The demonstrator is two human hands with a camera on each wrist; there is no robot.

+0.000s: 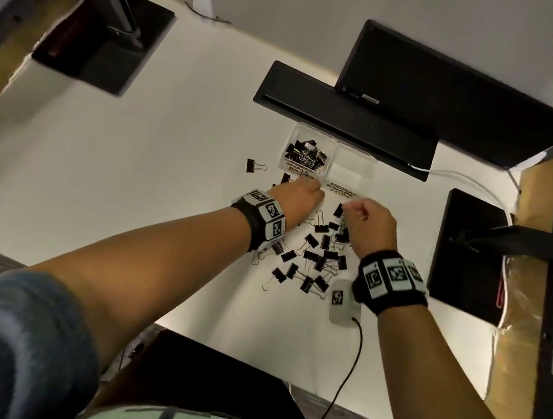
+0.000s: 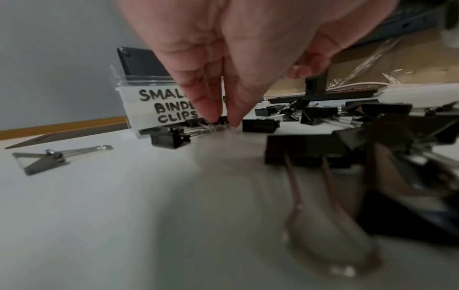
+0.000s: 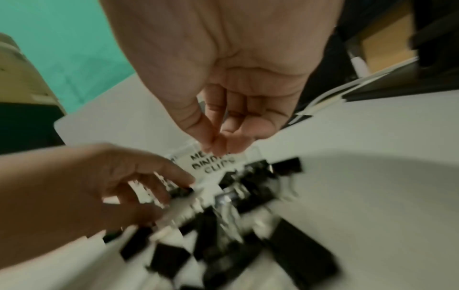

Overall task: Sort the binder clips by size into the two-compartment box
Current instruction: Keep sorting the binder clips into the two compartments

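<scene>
Forearms reach forward from the bottom of the head view, each wrist carrying a black band with printed square markers. Beyond them, a loose scatter of black binder clips with silver wire handles (image 1: 317,259) lies on the white tabletop (image 1: 175,177), just in front of the clear plastic two-compartment box (image 1: 352,169).

Left compartment, labelled for small clips, holds a heap of small black clips (image 1: 304,154). Right compartment (image 1: 350,167) shows no clips. One clip (image 1: 256,165) lies apart, left of the box.

Left hand (image 1: 295,199): fingers and thumb drawn together at the tabletop, closing on a small black binder clip (image 2: 222,120) beside the box front. Whether the clip is fully pinched cannot be told.

Right hand (image 1: 369,225): raised over the scatter, fingertips (image 3: 218,145) bunched together. Whether anything sits between them cannot be told; the wrist view is blurred.

Step in hand, by judgement: pickup of a small clip by the left hand. The next move calls for a firm pinch, a short lift over the front wall, and release into the left compartment.
</scene>
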